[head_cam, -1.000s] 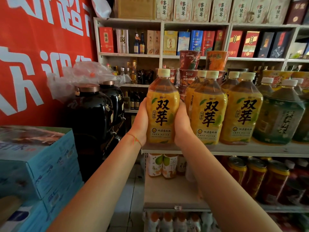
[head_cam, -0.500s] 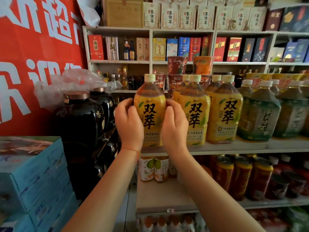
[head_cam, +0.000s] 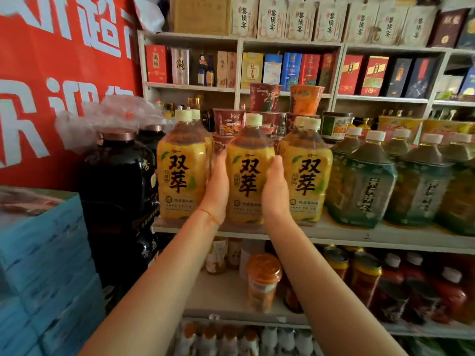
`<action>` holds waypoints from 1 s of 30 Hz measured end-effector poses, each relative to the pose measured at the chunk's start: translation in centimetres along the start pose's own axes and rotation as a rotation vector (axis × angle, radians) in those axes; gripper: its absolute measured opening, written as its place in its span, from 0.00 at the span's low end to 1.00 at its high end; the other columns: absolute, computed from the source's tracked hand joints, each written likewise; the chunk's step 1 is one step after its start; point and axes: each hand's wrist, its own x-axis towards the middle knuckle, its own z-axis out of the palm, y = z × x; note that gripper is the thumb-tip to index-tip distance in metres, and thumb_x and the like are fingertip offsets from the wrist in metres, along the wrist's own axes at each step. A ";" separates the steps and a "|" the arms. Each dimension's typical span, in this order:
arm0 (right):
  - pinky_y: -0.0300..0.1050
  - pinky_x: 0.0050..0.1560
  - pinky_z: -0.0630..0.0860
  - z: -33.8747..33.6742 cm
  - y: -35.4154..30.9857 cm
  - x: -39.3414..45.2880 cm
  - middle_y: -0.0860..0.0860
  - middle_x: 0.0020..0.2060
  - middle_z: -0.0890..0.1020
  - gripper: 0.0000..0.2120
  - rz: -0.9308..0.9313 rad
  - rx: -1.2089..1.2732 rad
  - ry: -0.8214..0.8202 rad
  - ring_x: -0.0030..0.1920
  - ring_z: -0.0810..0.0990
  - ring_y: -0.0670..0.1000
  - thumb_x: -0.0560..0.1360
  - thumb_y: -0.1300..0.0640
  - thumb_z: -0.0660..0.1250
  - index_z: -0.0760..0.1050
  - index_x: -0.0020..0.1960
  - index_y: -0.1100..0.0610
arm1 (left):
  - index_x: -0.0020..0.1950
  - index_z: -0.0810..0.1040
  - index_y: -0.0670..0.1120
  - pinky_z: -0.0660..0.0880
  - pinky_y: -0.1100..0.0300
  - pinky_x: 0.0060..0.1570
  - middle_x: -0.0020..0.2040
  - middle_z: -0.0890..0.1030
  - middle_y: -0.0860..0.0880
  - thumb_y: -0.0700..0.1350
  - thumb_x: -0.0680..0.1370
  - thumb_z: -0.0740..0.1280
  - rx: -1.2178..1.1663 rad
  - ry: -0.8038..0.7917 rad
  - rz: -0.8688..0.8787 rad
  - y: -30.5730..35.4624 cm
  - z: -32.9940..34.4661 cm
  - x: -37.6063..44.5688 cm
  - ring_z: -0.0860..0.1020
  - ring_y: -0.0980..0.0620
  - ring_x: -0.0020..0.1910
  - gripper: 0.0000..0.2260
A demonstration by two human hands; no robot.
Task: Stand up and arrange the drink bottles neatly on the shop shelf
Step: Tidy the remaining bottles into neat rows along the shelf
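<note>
The middle yellow tea bottle now stands between my left hand and right hand; the left one already stands, so I move along the shelf, both palms holding its sides.

Clear glossy plastic is seen on the middle yellow-labelled bottle, capped in matt cream plastic, wrapped in a shiny printed film label. Same finish on the green-labelled bottles right of it. Shelf board beneath: matt painted, scuffed. Left of the bottle: glossy black glazed jar, crinkled clear plastic film, matt blue cardboard cartons.
</note>
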 end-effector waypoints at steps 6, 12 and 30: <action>0.61 0.74 0.66 -1.0 -1.3 1.5 0.51 0.70 0.75 0.31 0.229 0.070 -0.113 0.70 0.72 0.56 0.79 0.30 0.51 0.68 0.75 0.45 | 0.56 0.86 0.55 0.79 0.38 0.60 0.54 0.87 0.47 0.68 0.81 0.51 0.004 0.101 -0.060 0.2 1.1 0.2 0.83 0.45 0.58 0.28; 0.62 0.75 0.65 -1.8 -1.1 1.4 0.51 0.73 0.70 0.28 0.233 0.082 -0.208 0.73 0.69 0.55 0.82 0.33 0.49 0.62 0.79 0.44 | 0.64 0.82 0.54 0.79 0.41 0.59 0.58 0.86 0.48 0.69 0.81 0.52 0.036 0.164 -0.051 0.3 1.9 -1.3 0.83 0.46 0.58 0.28; 0.65 0.71 0.69 -0.5 0.1 2.5 0.49 0.67 0.78 0.49 0.373 0.186 -0.075 0.66 0.76 0.56 0.57 0.16 0.59 0.72 0.72 0.40 | 0.62 0.78 0.39 0.71 0.65 0.63 0.58 0.80 0.46 0.40 0.80 0.63 0.632 0.621 0.973 2.2 -4.8 -2.6 0.77 0.56 0.59 0.13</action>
